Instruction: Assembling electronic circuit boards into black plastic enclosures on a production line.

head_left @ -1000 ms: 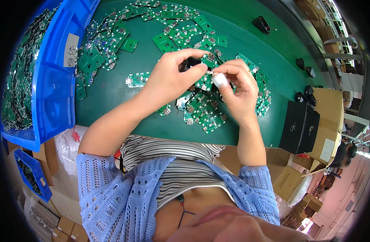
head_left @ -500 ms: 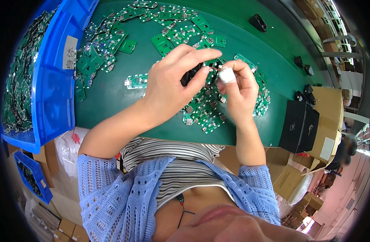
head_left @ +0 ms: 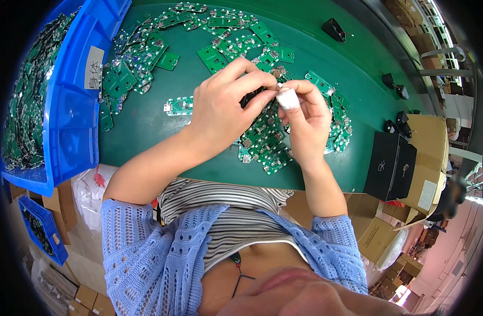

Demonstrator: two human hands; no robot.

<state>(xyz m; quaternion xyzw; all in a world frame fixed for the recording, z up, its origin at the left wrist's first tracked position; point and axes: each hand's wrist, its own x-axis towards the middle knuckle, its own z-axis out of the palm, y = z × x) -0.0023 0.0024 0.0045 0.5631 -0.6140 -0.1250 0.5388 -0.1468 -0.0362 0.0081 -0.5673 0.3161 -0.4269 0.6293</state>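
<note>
- The fingers of my left hand (head_left: 215,108) grasp a black plastic part (head_left: 248,99), mostly hidden, above green circuit boards (head_left: 262,143).
- My right hand (head_left: 311,124), thumb in a white wrap (head_left: 288,98), is bunched beside them; I cannot tell what it pinches.

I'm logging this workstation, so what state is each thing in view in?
Left hand: curled around a black part
Black part: held, mostly hidden
Right hand: thumb and fingers drawn together near the left hand
White wrap: around the right thumb's tip
Circuit boards: loose, overlapping
Large blue bin: open-topped, heaped with boards
</note>
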